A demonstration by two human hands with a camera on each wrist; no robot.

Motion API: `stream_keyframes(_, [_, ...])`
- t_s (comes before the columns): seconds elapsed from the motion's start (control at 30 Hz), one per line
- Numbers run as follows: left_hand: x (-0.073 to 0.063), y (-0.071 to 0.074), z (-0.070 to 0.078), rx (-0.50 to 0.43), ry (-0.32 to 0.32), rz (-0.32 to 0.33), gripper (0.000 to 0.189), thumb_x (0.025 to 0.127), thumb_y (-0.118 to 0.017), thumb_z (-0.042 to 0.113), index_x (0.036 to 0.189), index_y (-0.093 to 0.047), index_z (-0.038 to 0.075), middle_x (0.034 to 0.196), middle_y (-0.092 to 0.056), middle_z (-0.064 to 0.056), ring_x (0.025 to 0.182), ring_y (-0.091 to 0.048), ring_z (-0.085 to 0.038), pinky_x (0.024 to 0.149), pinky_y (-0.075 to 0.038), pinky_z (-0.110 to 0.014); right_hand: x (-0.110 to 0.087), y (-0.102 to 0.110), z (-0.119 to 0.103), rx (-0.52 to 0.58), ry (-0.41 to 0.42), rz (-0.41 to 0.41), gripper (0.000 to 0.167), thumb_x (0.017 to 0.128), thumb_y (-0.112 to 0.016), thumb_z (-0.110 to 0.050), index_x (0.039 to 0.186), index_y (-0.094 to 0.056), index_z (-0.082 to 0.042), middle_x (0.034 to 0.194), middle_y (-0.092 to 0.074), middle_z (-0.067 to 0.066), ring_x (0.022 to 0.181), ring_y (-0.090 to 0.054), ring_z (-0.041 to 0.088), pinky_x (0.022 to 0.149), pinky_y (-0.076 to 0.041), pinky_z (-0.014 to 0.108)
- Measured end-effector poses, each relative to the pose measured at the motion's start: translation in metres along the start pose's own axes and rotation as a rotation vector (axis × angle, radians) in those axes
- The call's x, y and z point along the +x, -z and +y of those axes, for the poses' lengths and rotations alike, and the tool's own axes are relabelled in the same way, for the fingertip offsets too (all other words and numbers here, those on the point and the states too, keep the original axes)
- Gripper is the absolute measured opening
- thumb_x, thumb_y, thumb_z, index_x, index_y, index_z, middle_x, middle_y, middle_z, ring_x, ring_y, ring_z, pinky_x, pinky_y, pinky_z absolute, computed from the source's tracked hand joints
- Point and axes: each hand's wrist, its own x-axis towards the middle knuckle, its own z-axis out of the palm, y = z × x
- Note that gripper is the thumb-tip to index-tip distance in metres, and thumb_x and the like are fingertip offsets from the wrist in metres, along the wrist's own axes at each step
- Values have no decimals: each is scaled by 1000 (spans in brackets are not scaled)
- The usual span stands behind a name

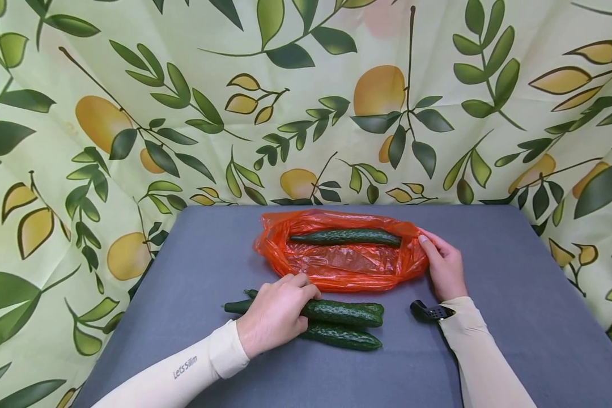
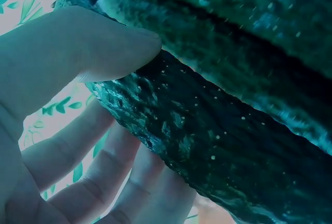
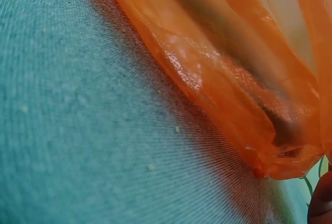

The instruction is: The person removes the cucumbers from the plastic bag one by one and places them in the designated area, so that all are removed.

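Note:
A thin red plastic bag lies with its mouth spread open, and one dark green cucumber rests inside along the far side. My right hand pinches the bag's right edge. In the right wrist view the bag looks orange, with a fingertip at the corner. In front of the bag, my left hand grips a bumpy cucumber, thumb on one side and fingers round the other. A nearer cucumber and an upper cucumber show beyond the hand; their middles are hidden.
A grey cloth covers the table. Behind it hangs a curtain printed with leaves and fruit. A black strap device sits on the right wrist.

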Motion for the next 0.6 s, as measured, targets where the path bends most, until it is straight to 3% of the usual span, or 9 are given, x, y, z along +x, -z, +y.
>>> stream_keyframes(0.6, [1,-14,-1,-18,-13,-28,38,78,-88,11,112,-78,24,104,-70,6,94,-68,-15,56,-48,-30,2,2,4,-30,-9,-3,53,110,-63,-36,150,-62,-1,111,-74,-27,99,-70,-4,81,-57,11])
